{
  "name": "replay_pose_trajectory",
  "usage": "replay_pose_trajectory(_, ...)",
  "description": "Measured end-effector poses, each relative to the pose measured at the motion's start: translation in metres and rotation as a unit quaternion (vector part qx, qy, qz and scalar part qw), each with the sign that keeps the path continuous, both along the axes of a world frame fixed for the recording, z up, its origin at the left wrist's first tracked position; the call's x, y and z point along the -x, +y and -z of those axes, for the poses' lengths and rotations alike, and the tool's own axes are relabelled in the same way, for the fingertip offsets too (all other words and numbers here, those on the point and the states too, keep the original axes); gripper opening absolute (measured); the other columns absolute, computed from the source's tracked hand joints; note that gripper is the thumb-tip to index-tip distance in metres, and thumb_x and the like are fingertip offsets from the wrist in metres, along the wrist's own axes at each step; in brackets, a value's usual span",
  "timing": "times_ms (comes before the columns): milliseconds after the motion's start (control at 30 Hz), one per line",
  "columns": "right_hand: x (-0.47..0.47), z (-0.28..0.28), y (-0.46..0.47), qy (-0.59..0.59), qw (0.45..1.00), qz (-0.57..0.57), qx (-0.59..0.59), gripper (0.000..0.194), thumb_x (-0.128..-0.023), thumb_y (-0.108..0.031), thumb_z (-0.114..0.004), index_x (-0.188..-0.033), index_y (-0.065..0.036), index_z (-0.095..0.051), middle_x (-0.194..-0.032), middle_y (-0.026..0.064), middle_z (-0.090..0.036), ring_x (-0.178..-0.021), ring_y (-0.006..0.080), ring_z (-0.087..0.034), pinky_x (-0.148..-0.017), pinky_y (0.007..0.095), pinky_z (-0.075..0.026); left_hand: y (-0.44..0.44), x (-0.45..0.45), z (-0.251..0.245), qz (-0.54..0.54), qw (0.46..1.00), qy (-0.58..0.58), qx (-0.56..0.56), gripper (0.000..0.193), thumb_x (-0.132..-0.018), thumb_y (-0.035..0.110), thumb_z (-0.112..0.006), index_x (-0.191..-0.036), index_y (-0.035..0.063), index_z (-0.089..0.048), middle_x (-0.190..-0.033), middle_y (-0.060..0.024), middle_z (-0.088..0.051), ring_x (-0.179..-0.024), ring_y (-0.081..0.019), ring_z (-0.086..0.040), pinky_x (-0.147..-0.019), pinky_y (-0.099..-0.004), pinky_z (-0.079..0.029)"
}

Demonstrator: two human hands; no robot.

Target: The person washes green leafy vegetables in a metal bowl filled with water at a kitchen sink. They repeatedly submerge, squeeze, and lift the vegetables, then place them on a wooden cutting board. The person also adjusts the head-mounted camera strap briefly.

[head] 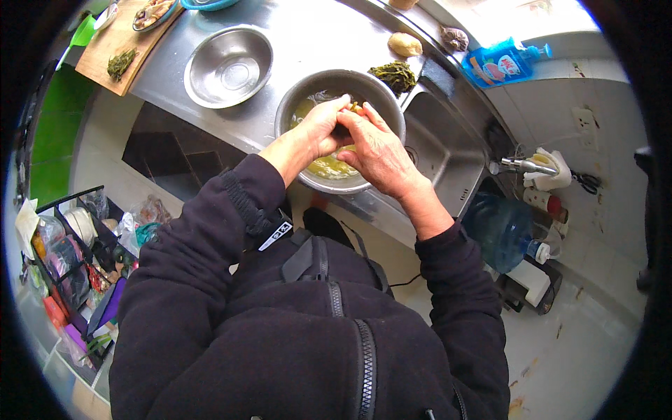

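My left hand (323, 126) and my right hand (373, 144) are cupped together over a large metal basin (282, 107) of yellowish-green water. Between them is a small bunch of leafy greens (355, 106), mostly hidden by the fingers. A dark green clump of wet leaves (395, 77) lies on the counter just beyond the basin's right rim. A second metal bowl (231, 68), with nothing seen in it, stands to the left. Another small clump of greens (122, 64) rests on a wooden cutting board (102, 52).
To the right of the basin is a steel sink (446, 136) with a faucet (527, 166). A potato (405, 44) and a blue soap bottle (499, 62) are by the wall. A large water jug (496, 231) stands at right, a cluttered rack (71, 262) at lower left.
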State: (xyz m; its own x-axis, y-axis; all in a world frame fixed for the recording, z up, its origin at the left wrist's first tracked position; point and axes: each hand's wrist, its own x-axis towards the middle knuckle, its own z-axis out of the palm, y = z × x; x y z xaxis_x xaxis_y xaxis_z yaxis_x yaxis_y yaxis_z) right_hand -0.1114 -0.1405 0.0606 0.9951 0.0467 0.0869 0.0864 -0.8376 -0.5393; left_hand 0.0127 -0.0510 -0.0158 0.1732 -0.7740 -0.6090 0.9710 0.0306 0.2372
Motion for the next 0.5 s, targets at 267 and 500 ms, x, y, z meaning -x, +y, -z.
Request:
replay_pose_trajectory(267, 0.01, 0.001, -0.007, -0.034, 0.998, -0.037, 0.036, 0.041, -0.081, -0.012, -0.075, -0.12, -0.012, -0.062, -0.127, 0.0125, -0.064, -0.128, 0.0287, -0.054, -0.107, 0.0416, -0.046, 0.012, -0.01, -0.004, 0.097, 0.991, -0.074, -0.046, 0.032, -0.103, 0.04, -0.052, -0.087, 0.0127, -0.057, -0.076, -0.0004, -0.056, -0.059, -0.0124, -0.052, -0.045, -0.0263, -0.036)
replay_pose_trajectory(500, 0.015, 0.001, -0.018, -0.112, 0.985, 0.104, -0.076, 0.014, -0.088, -0.01, -0.068, -0.102, -0.007, -0.07, -0.096, 0.0115, -0.07, -0.096, 0.03, -0.067, -0.082, 0.0389, -0.054, 0.022, -0.012, -0.007, 0.163, 0.977, -0.119, -0.069, 0.036, -0.103, 0.041, -0.051, -0.079, 0.0153, -0.046, -0.065, 0.0044, -0.043, -0.045, -0.0047, -0.027, -0.038, -0.0195, -0.021)
